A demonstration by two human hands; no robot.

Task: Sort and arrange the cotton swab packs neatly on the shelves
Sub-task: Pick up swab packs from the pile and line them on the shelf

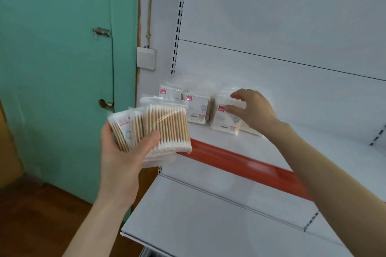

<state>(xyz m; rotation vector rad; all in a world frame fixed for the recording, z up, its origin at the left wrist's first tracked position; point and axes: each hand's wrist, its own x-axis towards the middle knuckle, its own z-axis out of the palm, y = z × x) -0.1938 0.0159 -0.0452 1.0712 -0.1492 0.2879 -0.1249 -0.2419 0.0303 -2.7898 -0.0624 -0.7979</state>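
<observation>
Left hand (123, 152): clenched around a fanned bundle of cotton swab packs (154, 129), held near the left end of the shelf.
Right hand (253, 108): fingers (234, 108) spread and released, tips touching the rightmost standing pack (225, 121).
Upper shelf (292, 131): three packs stand upright in a row at its far left, against the white back panel; the middle pack (197, 110) sits just beside the rightmost.
Shelf edge: red strip (240, 162).
Lower shelf (208, 225): white.
Far left: green door (58, 69), light switch (146, 58).
</observation>
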